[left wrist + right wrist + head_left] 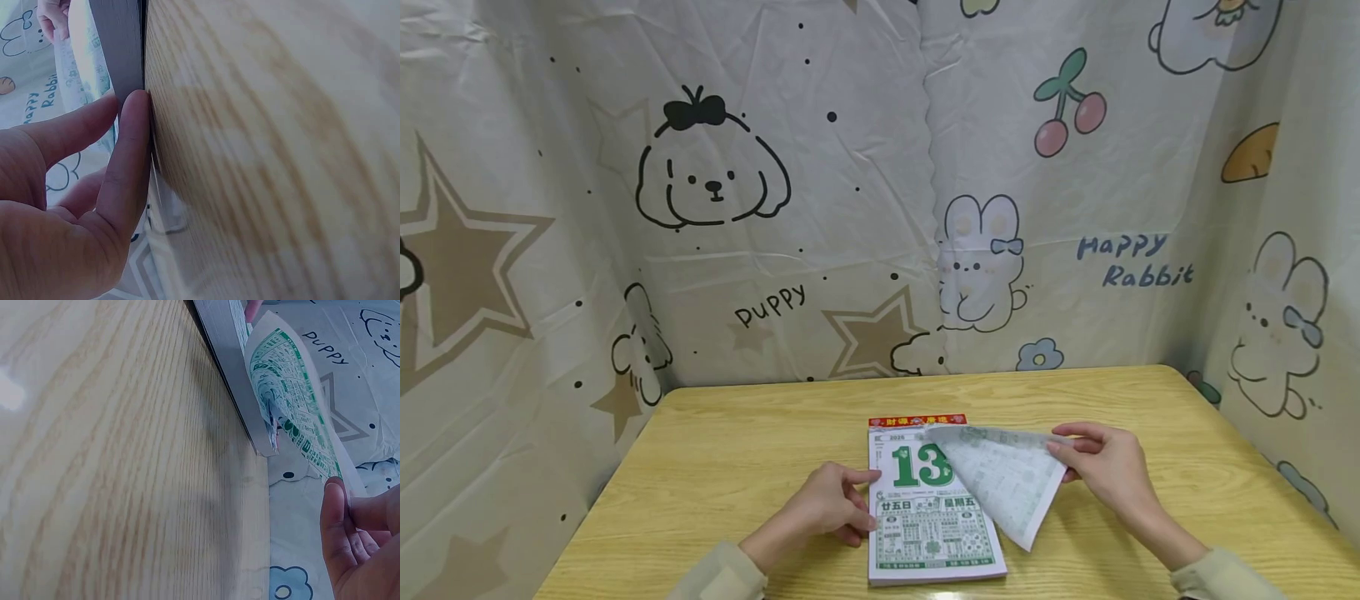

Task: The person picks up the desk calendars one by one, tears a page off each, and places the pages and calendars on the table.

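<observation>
1. The calendar [934, 508] lies flat on the table [715, 467].
2. The left hand [835, 504] rests on its edge, fingers relaxed, no grip.
3. The right hand [1105, 467] pinches a lifted page [1003, 479].

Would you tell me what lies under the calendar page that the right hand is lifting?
Under the lifted page lies the calendar pad; its next sheet shows a green 13. The right hand pinches the page while the left hand rests on the pad. The sheet's right part is covered.
</observation>
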Demonstrator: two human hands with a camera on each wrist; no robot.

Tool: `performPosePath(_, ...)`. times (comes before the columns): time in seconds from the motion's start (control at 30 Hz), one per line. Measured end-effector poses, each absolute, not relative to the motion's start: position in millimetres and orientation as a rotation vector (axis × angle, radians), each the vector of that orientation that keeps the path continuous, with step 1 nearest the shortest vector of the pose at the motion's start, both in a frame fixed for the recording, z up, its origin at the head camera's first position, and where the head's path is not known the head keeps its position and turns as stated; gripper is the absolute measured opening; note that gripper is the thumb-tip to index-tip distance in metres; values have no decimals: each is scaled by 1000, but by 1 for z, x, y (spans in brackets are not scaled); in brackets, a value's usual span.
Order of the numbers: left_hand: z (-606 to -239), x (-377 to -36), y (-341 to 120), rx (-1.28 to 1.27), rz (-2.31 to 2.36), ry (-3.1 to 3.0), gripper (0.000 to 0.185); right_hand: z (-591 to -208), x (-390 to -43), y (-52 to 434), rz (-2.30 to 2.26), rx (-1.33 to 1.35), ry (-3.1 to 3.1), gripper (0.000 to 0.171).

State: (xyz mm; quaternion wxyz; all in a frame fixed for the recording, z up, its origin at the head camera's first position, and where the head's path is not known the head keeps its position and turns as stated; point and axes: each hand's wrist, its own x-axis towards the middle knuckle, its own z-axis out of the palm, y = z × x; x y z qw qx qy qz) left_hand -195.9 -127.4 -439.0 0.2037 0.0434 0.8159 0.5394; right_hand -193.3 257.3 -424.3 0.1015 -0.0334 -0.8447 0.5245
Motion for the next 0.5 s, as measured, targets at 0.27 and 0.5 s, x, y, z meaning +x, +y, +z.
performPosePath(0.27, -438, -195, -127, 105, 1504, 2281, 67, -422, -191, 263, 1547, -122, -2507, 37)
performPosePath(0.5, -438, -195, -127, 102, 1500, 2284, 68, -422, -192, 263, 1540, -145, -2521, 38)
